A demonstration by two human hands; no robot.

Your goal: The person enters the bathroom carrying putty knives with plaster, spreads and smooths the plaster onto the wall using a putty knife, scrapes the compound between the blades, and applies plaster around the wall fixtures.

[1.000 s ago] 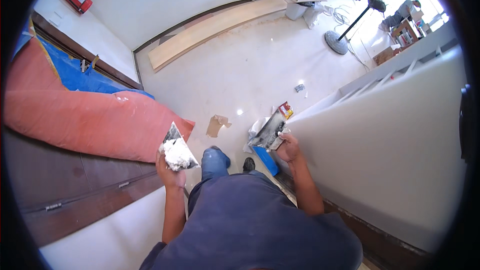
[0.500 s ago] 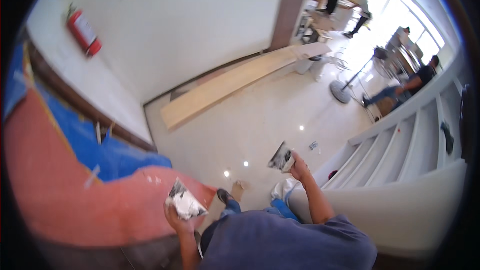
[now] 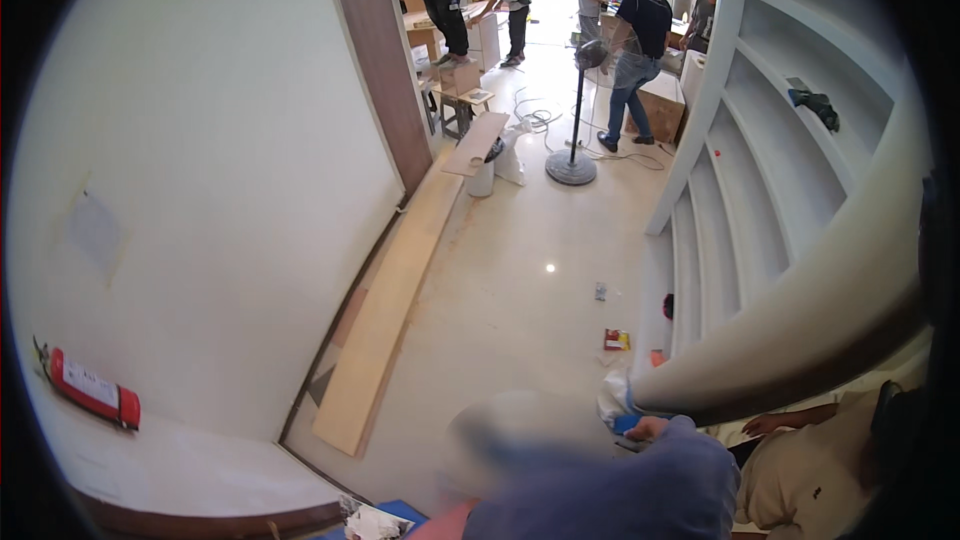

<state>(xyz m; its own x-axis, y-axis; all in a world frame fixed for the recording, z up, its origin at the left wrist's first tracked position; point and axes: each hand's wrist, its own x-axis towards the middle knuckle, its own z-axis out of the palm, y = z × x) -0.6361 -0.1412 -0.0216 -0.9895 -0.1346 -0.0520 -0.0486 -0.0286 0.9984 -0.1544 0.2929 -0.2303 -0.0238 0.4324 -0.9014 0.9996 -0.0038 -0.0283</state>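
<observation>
Head view is raised; it looks across the room rather than down at the hands.

Left hand: not itself visible. At the bottom edge a trowel loaded with white filler (image 3: 372,523) pokes into view, just above a patch of blue sheet (image 3: 400,511). The holding hand is cut off by the frame; state of its fingers cannot be told.

Right hand (image 3: 648,429): low and right of centre, beyond a blurred blue-grey sleeve (image 3: 600,485). It rests at the foot of the white curved shelf unit (image 3: 760,240), touching a blue-handled tool (image 3: 622,423) and a crumpled white wrapper (image 3: 612,398). Fingers look curled on the tool, but blur prevents certainty about the grip.

Surroundings: a long wooden plank (image 3: 395,310) lies on the pale floor (image 3: 520,290) along the white wall (image 3: 220,190). A red fire extinguisher (image 3: 92,390) lies at lower left. A pedestal fan (image 3: 577,110) stands mid-room. Small litter (image 3: 616,340) sits near the shelf base. Several people work at the far end. Another person's arm in a tan shirt (image 3: 810,470) is at lower right.
</observation>
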